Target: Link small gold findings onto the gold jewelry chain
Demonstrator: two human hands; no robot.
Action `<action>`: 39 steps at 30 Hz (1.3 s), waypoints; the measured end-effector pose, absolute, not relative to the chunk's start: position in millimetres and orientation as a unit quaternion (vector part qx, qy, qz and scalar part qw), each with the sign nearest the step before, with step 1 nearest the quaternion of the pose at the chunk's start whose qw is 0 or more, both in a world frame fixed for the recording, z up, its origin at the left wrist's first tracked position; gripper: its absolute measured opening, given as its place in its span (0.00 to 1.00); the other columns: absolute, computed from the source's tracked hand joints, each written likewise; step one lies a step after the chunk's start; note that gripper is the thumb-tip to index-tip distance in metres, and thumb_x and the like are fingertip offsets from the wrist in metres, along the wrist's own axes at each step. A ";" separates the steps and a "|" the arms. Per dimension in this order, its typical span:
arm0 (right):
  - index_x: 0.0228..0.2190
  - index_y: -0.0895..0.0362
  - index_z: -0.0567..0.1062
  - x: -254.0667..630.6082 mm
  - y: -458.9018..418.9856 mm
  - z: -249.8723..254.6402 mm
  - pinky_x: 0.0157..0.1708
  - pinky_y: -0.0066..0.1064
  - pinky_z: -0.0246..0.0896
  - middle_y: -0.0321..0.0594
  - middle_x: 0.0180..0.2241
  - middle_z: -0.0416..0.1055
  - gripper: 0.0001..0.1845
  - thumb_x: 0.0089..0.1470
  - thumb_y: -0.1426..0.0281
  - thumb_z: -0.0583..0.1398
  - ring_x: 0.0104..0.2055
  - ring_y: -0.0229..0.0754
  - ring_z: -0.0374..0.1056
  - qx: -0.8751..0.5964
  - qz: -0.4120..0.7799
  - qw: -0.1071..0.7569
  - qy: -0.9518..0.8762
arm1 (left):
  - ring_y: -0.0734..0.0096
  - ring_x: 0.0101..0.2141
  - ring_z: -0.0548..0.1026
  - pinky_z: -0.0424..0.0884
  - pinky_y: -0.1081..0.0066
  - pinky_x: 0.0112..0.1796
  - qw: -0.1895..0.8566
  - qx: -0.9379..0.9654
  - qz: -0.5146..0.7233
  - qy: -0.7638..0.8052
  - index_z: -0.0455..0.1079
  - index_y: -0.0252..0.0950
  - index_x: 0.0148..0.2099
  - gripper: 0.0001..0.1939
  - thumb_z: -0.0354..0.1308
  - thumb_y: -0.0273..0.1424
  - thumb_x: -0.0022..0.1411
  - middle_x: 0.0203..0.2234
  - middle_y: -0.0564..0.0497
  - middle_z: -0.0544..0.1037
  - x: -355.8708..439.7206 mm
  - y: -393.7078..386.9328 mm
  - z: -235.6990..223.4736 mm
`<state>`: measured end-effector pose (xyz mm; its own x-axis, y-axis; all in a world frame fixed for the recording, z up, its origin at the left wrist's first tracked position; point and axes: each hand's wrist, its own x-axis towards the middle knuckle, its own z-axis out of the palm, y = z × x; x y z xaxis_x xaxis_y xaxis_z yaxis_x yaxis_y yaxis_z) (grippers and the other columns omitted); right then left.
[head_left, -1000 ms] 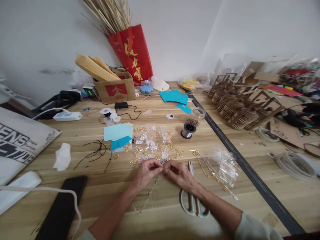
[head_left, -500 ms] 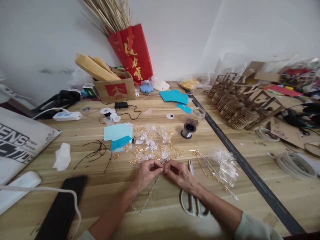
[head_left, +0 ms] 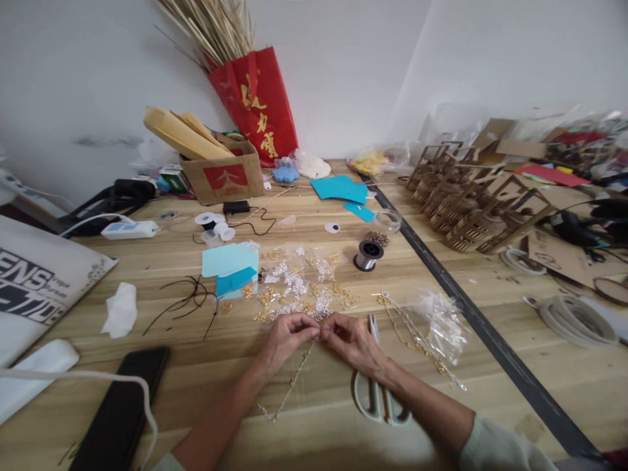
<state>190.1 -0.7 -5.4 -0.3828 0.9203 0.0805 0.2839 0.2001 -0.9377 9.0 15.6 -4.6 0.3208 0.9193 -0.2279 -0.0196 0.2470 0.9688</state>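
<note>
My left hand (head_left: 290, 339) pinches the upper end of a beaded strand (head_left: 293, 381), silvery with a few gold beads, which hangs down and bends along the table. Fingertips nearly meeting it, my right hand (head_left: 352, 341) is closed in a pinch too; whatever is between those fingers is too small to make out. Just beyond both hands lie loose silver beads (head_left: 322, 305) and gold beads (head_left: 269, 296) on clear plastic. A pair of scissors (head_left: 375, 396) with pale handles lies partly under my right wrist.
To the right are finished-looking chains (head_left: 417, 337) and crumpled clear bags (head_left: 441, 327). A wire spool (head_left: 367, 256) stands behind the beads. Blue cards (head_left: 230, 260) and black cord (head_left: 189, 301) lie left, a phone (head_left: 120, 405) nearer. Wooden lantern-like frames (head_left: 471, 203) stand at right.
The view has shifted very slightly. Both hands keep their pinch in nearly the same spot, and the beaded strand hangs as before.
</note>
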 end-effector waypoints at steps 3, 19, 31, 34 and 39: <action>0.27 0.59 0.71 190.2 -0.1 -5.8 0.26 0.24 0.54 0.35 0.24 0.67 0.10 0.57 0.68 0.56 0.26 0.34 0.60 -0.437 0.458 0.345 -0.693 | 0.72 0.26 0.73 0.68 0.72 0.32 0.653 0.487 0.364 0.451 0.75 0.32 0.28 0.06 0.66 0.30 0.47 0.21 0.52 0.78 8.7 15.5 -3.2; 0.27 0.60 0.72 189.5 -0.8 -4.3 0.26 0.24 0.53 0.35 0.23 0.67 0.08 0.56 0.70 0.57 0.25 0.34 0.60 -0.446 0.453 0.346 -0.690 | 0.75 0.24 0.71 0.66 0.75 0.30 0.669 0.468 0.365 0.447 0.75 0.31 0.26 0.07 0.67 0.29 0.44 0.19 0.53 0.76 7.8 16.5 -4.5; 0.27 0.59 0.71 188.7 -3.4 -5.0 0.27 0.24 0.54 0.35 0.24 0.67 0.08 0.56 0.70 0.57 0.26 0.34 0.61 -0.430 0.445 0.360 -0.698 | 0.76 0.24 0.71 0.66 0.76 0.30 0.685 0.465 0.366 0.425 0.75 0.31 0.27 0.09 0.70 0.29 0.42 0.21 0.53 0.77 6.5 18.3 -10.0; 0.27 0.59 0.72 188.6 -3.5 -3.0 0.27 0.24 0.54 0.35 0.24 0.67 0.08 0.57 0.70 0.57 0.27 0.35 0.62 -0.428 0.437 0.362 -0.704 | 0.76 0.24 0.71 0.66 0.76 0.30 0.691 0.457 0.367 0.423 0.76 0.31 0.27 0.09 0.70 0.29 0.41 0.20 0.53 0.77 6.3 17.8 -10.6; 0.27 0.59 0.71 188.1 -3.7 -0.3 0.27 0.24 0.55 0.35 0.24 0.67 0.08 0.57 0.69 0.57 0.27 0.35 0.62 -0.425 0.434 0.367 -0.705 | 0.76 0.23 0.71 0.66 0.76 0.29 0.694 0.450 0.370 0.424 0.76 0.32 0.26 0.09 0.71 0.29 0.40 0.20 0.53 0.77 6.1 18.0 -12.3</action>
